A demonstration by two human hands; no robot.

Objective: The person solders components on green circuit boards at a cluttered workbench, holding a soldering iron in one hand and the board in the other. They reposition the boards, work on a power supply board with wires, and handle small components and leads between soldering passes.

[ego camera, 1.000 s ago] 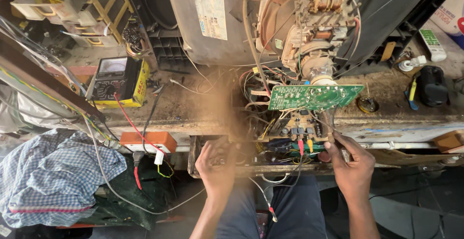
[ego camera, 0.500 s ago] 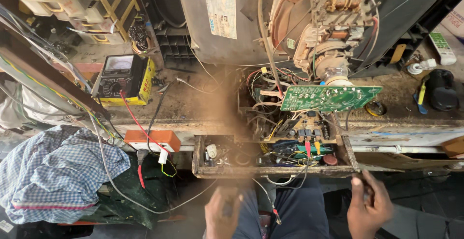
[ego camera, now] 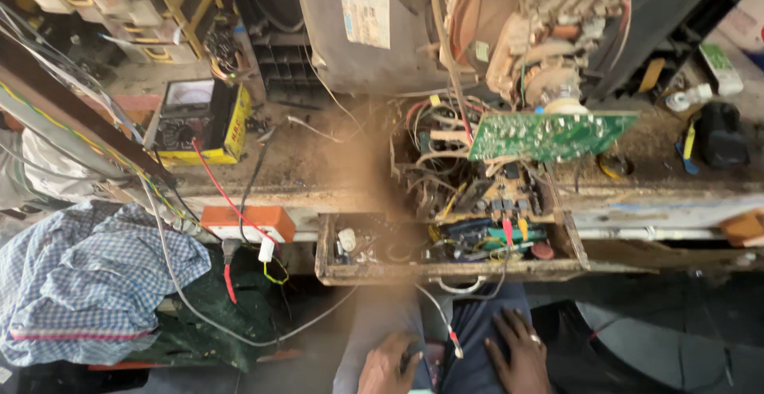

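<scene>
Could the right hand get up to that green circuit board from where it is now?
Probably yes. The right hand rests on the lap, fingers spread, seemingly empty. The green circuit board lies exposed beyond the open drawer; only loose wires hang between.

1. The left hand rests low on the person's lap, near the bottom edge. Its fingers curl around something small and dark; what it is cannot be told.
2. The right hand lies flat on the right leg, fingers spread and pointing far.
3. A thin wire with a red tip hangs down between the two hands.
</scene>
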